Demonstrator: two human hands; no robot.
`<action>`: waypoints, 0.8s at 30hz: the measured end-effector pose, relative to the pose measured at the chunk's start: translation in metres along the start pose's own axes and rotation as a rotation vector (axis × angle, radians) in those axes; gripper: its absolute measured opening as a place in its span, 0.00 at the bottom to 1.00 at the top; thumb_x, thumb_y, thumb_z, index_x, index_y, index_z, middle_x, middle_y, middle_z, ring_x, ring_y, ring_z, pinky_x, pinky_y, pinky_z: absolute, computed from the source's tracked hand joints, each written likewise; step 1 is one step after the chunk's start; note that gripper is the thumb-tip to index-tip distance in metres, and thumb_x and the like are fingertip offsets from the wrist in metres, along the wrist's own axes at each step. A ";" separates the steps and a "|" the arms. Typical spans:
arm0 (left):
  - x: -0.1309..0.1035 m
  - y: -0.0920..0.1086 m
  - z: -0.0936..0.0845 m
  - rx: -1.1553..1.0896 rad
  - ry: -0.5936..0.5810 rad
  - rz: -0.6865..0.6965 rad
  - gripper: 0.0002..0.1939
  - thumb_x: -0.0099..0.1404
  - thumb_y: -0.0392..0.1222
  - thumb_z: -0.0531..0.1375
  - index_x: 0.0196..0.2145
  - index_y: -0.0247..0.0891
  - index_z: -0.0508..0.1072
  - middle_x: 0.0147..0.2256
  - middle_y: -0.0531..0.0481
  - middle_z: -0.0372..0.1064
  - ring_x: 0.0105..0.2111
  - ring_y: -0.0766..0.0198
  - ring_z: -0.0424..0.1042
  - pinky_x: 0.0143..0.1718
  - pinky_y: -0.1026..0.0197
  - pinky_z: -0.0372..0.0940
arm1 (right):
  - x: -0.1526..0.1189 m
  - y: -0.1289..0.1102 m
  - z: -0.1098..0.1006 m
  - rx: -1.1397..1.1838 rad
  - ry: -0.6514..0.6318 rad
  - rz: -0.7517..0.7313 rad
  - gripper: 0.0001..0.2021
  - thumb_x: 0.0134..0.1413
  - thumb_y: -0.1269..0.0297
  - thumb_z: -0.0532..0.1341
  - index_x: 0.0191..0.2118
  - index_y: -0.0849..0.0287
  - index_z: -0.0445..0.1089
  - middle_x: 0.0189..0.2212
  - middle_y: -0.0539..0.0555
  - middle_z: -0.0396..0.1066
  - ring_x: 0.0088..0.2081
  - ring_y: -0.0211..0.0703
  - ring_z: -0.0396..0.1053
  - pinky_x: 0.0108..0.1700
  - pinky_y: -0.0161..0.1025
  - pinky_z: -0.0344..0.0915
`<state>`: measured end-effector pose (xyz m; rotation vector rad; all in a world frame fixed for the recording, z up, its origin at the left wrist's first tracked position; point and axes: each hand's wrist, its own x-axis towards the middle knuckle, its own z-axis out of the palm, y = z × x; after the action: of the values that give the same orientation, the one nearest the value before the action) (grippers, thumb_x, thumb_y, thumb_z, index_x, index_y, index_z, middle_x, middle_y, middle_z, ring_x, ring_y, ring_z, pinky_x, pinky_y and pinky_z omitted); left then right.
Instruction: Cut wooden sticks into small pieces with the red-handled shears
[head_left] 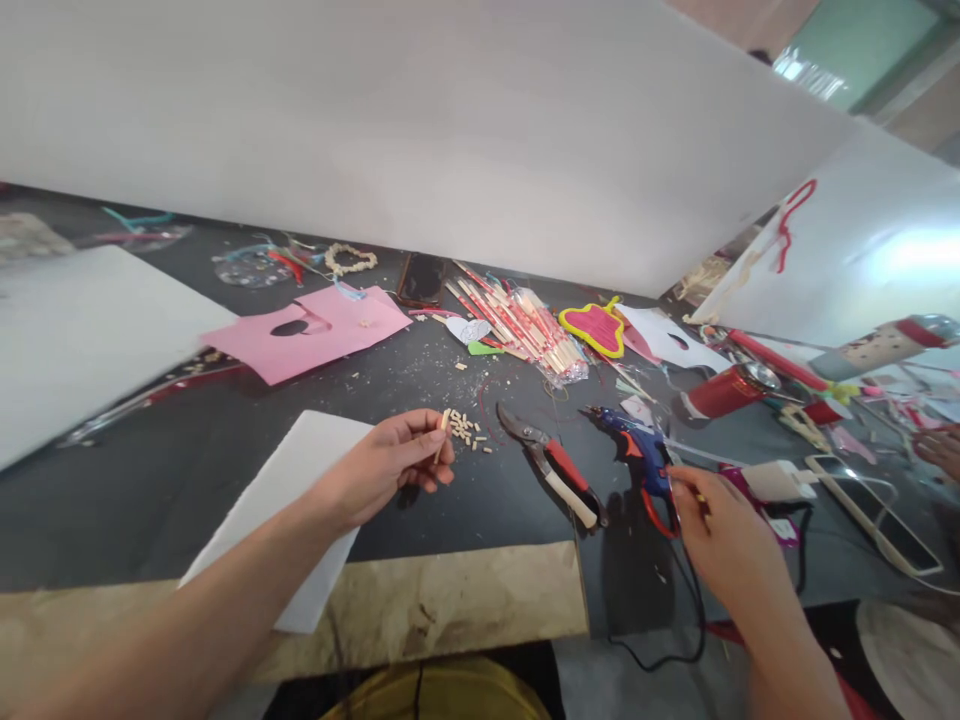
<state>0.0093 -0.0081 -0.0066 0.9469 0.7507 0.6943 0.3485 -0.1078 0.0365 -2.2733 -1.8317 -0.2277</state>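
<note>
My left hand point(405, 452) pinches a short wooden stick piece point(442, 437) upright between thumb and fingers. Just beyond it lies a small pile of cut wooden bits point(466, 430) on the dark table. At the right, my right hand point(724, 525) has its fingertips closed at the back of a blue hot glue gun point(646, 455) with an orange trigger. A small yellowish bit shows among the right fingers; its kind is unclear. Between the hands rest pruning shears point(555, 468) with red and white handles. White paper point(300, 500) lies under my left forearm.
Behind are pink cut paper point(337, 325), a phone point(421, 278), packed chopsticks point(525, 325) and a yellow-edged pink shape point(596, 328). To the right are a red can point(727, 390), a white charger point(776, 480), another phone point(874, 510) and another person's hand point(941, 450). A black cord point(701, 610) hangs at the edge.
</note>
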 end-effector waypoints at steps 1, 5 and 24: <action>0.000 0.000 0.000 -0.005 0.000 0.003 0.10 0.61 0.45 0.56 0.30 0.35 0.64 0.28 0.52 0.64 0.25 0.71 0.67 0.24 0.69 0.59 | -0.002 -0.004 0.003 0.025 -0.017 -0.020 0.13 0.54 0.60 0.48 0.39 0.58 0.66 0.37 0.58 0.70 0.38 0.50 0.68 0.37 0.45 0.64; 0.000 0.001 0.000 -0.043 0.013 0.021 0.09 0.60 0.45 0.57 0.29 0.35 0.64 0.27 0.53 0.64 0.24 0.71 0.67 0.23 0.70 0.60 | -0.002 -0.034 0.015 0.122 -0.062 -0.172 0.11 0.55 0.60 0.50 0.39 0.57 0.66 0.37 0.57 0.70 0.40 0.47 0.67 0.38 0.43 0.64; 0.004 -0.002 0.000 -0.086 -0.058 -0.072 0.11 0.60 0.46 0.57 0.36 0.37 0.62 0.27 0.52 0.65 0.24 0.68 0.71 0.23 0.67 0.65 | 0.047 -0.158 0.055 0.167 -0.163 -0.636 0.06 0.55 0.68 0.53 0.30 0.57 0.66 0.28 0.55 0.70 0.35 0.46 0.64 0.36 0.42 0.60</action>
<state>0.0121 -0.0058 -0.0092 0.8544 0.6954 0.6289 0.2040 -0.0171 0.0062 -1.5802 -2.5048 0.0195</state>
